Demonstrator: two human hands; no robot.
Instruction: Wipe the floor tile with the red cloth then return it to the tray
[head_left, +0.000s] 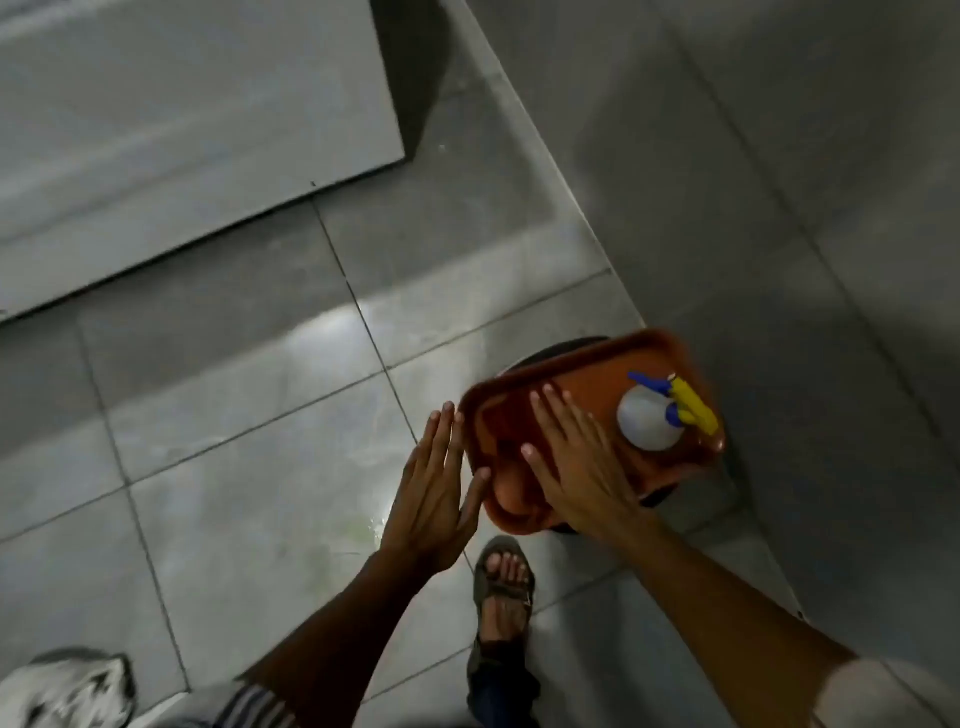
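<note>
Tray (571, 374), reddish-brown, sits on a dark round stand by the wall. Red cloth (511, 493) lies bunched in the tray's near corner. Right hand (582, 467) hovers flat over the tray, fingers straight and spread, gripping nothing. Left hand (431, 493) just beside the tray's edge, fingers straight, empty. Spray bottle (649, 421) lies on the tray's far end. Grey floor (234, 441) tiles below.

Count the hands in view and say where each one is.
2. The left hand is flat beside the tray's left edge; the right hand is spread over the tray, left of the spray bottle.
</note>
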